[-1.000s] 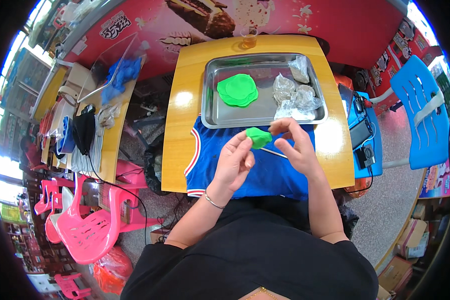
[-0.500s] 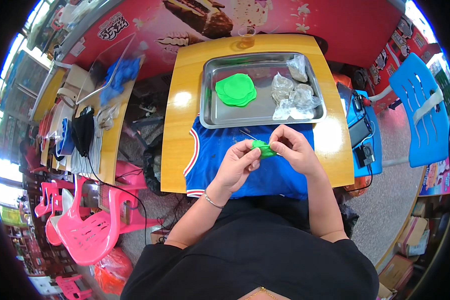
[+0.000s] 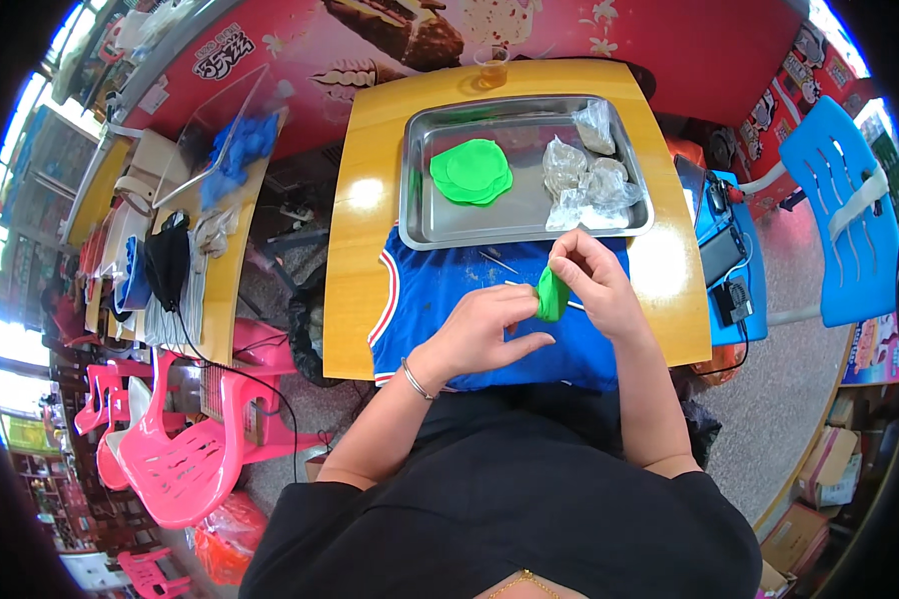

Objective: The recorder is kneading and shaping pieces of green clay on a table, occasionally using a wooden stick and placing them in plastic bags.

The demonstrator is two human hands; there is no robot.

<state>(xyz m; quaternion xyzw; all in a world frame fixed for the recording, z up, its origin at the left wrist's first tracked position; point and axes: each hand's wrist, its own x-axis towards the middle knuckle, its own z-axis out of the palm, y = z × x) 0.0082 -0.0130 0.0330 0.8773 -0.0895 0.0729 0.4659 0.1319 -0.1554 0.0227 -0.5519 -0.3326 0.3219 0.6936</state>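
Above a blue jersey [image 3: 440, 299] with red-and-white trim, my right hand [image 3: 601, 290] pinches a small folded piece of soft green sheet [image 3: 551, 295] between thumb and fingers. My left hand [image 3: 479, 329] is on the piece's left side, thumb spread away and fingertips against the green edge. Thin sticks [image 3: 499, 263] lie on the jersey, partly behind my hands. Just beyond, a steel tray [image 3: 489, 222] carries a stack of flat, round green sheets [image 3: 471, 172] at its left. Several knotted clear plastic bags [image 3: 566, 170] with greyish contents sit at its right.
The tray and jersey rest on a yellow wooden table [image 3: 355, 260]. A cup of amber liquid [image 3: 490, 70] stands at its far edge. Right are a blue chair [image 3: 839, 210] and black devices with cables [image 3: 734, 299]. Left are pink chairs [image 3: 185, 459] and a cluttered side table [image 3: 225, 290].
The green piece has turned from lying crosswise to upright, and shifted slightly right. My left thumb has come off it and spread out; my right hand has risen a little.
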